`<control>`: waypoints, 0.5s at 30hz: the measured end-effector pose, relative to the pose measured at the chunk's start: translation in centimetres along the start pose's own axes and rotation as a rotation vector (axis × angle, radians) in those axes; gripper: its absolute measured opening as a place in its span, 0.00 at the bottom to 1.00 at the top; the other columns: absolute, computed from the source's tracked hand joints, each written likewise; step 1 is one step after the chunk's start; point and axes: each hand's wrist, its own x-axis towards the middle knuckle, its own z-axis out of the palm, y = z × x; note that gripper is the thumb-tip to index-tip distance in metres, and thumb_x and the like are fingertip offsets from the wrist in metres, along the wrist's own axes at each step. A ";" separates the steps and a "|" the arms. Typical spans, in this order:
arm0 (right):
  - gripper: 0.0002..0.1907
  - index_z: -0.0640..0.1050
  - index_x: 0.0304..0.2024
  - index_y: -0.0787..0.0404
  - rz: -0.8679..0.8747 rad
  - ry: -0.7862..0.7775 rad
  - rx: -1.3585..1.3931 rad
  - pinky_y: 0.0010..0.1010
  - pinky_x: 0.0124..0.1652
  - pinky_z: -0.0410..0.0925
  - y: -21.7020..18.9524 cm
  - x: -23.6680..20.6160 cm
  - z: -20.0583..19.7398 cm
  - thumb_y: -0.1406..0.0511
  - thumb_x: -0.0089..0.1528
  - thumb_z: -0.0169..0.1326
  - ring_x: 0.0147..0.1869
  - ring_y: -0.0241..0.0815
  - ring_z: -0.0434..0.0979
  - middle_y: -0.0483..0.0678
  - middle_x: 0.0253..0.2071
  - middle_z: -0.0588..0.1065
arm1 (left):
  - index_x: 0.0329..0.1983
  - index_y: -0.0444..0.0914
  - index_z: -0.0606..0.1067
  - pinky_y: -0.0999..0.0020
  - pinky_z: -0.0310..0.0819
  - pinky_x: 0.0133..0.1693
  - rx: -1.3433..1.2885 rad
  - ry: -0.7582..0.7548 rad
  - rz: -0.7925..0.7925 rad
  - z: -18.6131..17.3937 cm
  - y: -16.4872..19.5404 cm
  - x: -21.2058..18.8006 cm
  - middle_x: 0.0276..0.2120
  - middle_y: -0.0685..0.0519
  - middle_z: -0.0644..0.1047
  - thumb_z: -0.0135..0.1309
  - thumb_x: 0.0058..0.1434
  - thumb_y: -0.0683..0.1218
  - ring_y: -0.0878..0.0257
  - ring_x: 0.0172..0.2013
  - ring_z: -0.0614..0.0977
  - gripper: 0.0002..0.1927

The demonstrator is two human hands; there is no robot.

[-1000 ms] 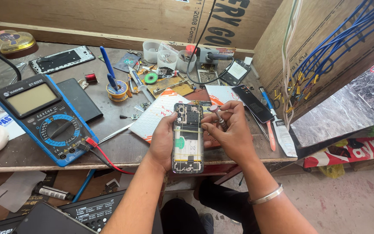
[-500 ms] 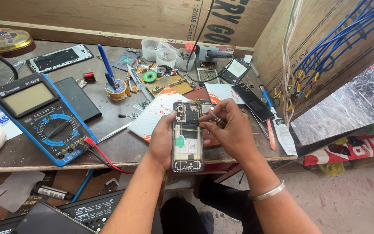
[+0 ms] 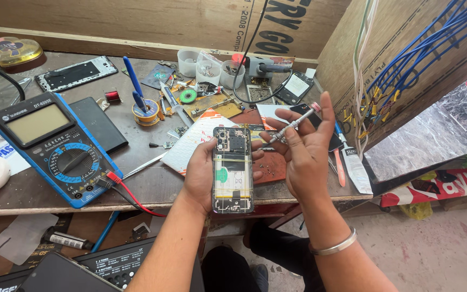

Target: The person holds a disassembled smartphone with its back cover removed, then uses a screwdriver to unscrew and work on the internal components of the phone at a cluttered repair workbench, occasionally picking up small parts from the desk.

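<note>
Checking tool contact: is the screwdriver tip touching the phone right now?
No, the right hand holds the screwdriver lifted beside the phone, clear of it.

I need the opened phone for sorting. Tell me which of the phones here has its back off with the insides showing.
It is the opened phone held in the left hand, internals exposed. The dark phones on the bench lie closed.
</note>
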 end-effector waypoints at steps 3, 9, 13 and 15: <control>0.35 0.43 0.74 0.50 -0.059 -0.013 -0.134 0.40 0.50 0.79 0.0 -0.5 1.0 0.73 0.72 0.45 0.63 0.50 0.79 0.61 0.61 0.69 | 0.66 0.28 0.67 0.48 0.83 0.48 -0.024 0.006 0.009 -0.1 -0.2 -0.1 0.55 0.36 0.77 0.29 0.71 0.55 0.47 0.51 0.82 0.32; 0.34 0.43 0.74 0.51 -0.121 -0.066 -0.249 0.39 0.47 0.83 0.6 -0.8 1.3 0.73 0.73 0.45 0.62 0.50 0.79 0.62 0.62 0.69 | 0.63 0.31 0.70 0.49 0.84 0.45 -0.032 0.035 0.005 -0.3 -0.1 0.1 0.51 0.38 0.79 0.30 0.71 0.56 0.47 0.43 0.85 0.31; 0.35 0.44 0.74 0.52 -0.131 -0.081 -0.258 0.38 0.46 0.82 0.9 -0.9 1.1 0.74 0.73 0.45 0.61 0.48 0.79 0.62 0.62 0.69 | 0.63 0.30 0.70 0.49 0.84 0.45 -0.011 0.064 0.004 -0.4 -0.2 0.0 0.51 0.38 0.79 0.30 0.70 0.56 0.47 0.44 0.85 0.31; 0.34 0.44 0.74 0.52 -0.130 -0.091 -0.275 0.38 0.47 0.82 0.9 -0.9 1.1 0.74 0.73 0.45 0.61 0.48 0.79 0.61 0.62 0.69 | 0.64 0.31 0.69 0.49 0.84 0.45 -0.020 0.028 0.013 -0.4 -0.2 0.0 0.52 0.38 0.79 0.30 0.71 0.56 0.47 0.43 0.85 0.31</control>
